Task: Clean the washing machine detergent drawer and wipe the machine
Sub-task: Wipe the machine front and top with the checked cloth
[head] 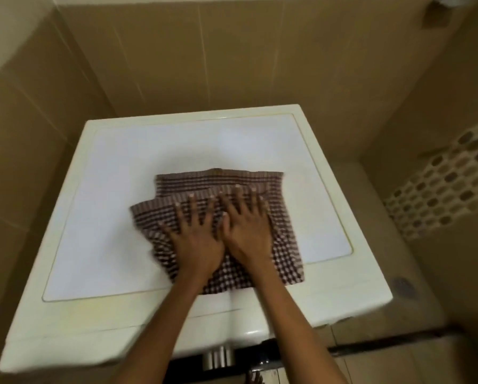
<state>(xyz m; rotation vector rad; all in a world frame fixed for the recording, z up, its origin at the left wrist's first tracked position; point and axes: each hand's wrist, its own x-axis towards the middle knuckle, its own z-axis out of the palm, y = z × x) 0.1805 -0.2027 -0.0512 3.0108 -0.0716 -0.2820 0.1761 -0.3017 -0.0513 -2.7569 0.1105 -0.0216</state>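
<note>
A cream-white washing machine point(99, 245) fills the middle of the view, seen from above. A brown-and-white checked cloth point(284, 245) lies spread on its flat top, partly folded over itself. My left hand point(196, 239) and my right hand point(248, 231) press flat on the cloth side by side, fingers straight and spread, thumbs almost touching. The detergent drawer is not visible from this angle.
Beige tiled walls point(232, 56) close in behind and on both sides of the machine. A mosaic tile strip point(440, 189) runs along the right wall. A silver knob point(218, 358) shows at the machine's front below the top edge. A drain point(404, 286) sits on the floor at right.
</note>
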